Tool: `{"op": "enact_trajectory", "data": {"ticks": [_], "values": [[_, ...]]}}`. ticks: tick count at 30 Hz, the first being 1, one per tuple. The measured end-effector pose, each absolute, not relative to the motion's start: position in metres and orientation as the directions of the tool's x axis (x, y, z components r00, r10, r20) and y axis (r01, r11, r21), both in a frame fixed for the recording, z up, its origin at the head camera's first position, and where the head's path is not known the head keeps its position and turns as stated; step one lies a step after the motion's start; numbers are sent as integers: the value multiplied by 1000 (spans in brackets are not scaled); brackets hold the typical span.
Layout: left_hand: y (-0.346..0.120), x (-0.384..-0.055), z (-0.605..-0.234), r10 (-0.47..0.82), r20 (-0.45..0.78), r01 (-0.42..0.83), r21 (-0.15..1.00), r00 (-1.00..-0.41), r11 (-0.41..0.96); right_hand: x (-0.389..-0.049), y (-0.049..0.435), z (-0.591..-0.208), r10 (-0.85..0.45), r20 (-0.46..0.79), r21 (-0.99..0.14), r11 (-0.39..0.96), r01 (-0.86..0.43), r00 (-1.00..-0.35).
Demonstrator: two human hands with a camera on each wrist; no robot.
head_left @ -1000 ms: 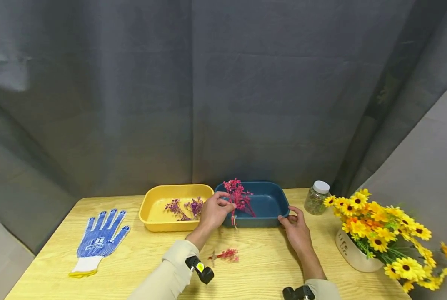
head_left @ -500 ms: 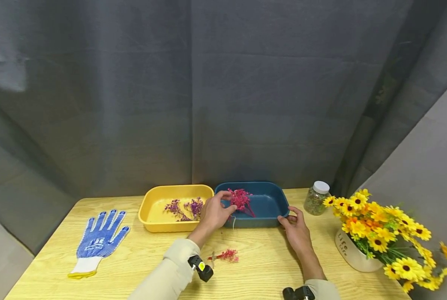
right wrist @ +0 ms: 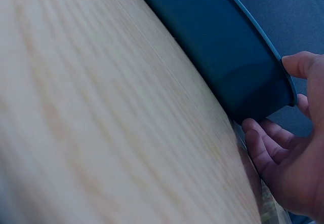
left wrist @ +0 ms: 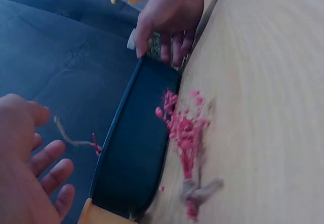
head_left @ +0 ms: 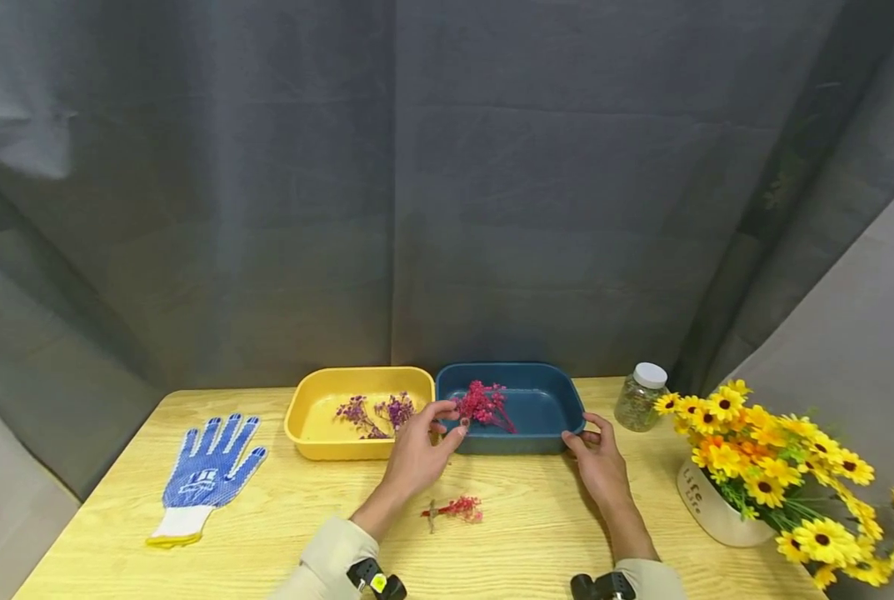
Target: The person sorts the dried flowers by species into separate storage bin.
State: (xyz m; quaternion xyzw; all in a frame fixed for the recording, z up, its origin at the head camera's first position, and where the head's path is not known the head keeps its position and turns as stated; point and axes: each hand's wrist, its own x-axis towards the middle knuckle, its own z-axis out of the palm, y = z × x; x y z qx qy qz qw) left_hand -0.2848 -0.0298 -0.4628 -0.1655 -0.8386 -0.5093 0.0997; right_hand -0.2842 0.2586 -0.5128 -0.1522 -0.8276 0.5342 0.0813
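A dark blue plastic tray (head_left: 540,408) stands on the table with a bunch of pink dried flowers (head_left: 482,402) lying in its left part. My left hand (head_left: 419,454) hovers by the tray's front left rim, thumb and fingers apart with nothing between them. In the left wrist view, a strand of twine (left wrist: 73,142) and a red stem end stick up past the rim near those fingers. With thumb on the rim and fingers beneath, my right hand (head_left: 602,471) grips the tray's front right corner. A smaller tied bunch of pink dried flowers (head_left: 461,508) lies on the table in front.
Left of the blue tray is a yellow tray (head_left: 334,450) holding purple dried flowers (head_left: 397,410). A blue-and-white work glove (head_left: 207,479) lies further left. At right stand a white-lidded jar (head_left: 640,404) and a white pot (head_left: 716,508) of yellow artificial flowers. A grey curtain hangs behind.
My left hand has lowered the pink flower bunch into the blue tray, let it go and drawn back slightly toward me. The right hand stays at the tray's corner.
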Motion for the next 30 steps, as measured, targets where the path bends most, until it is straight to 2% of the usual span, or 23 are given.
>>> {"op": "enact_trajectory", "data": {"ticks": [5,9,17,25,30], "values": [[-35,-268,-466,193,326,368,897,-925,246,-285,259,-513,337,-23,-911,381,159,-941],[-38,-255,-468,198,307,346,916,-931,204,-285,259,-513,336,-23,-913,377,157,-941],[-47,-228,-458,224,222,278,923,-949,265,-285,259,-512,340,-18,-903,397,161,-940],[-54,-229,-492,226,226,292,901,-948,321,-286,258,-511,336,-18,-902,402,161,-942],[-58,-227,-501,250,212,294,885,-945,361,-284,258,-512,327,-24,-903,399,161,-945]]}}
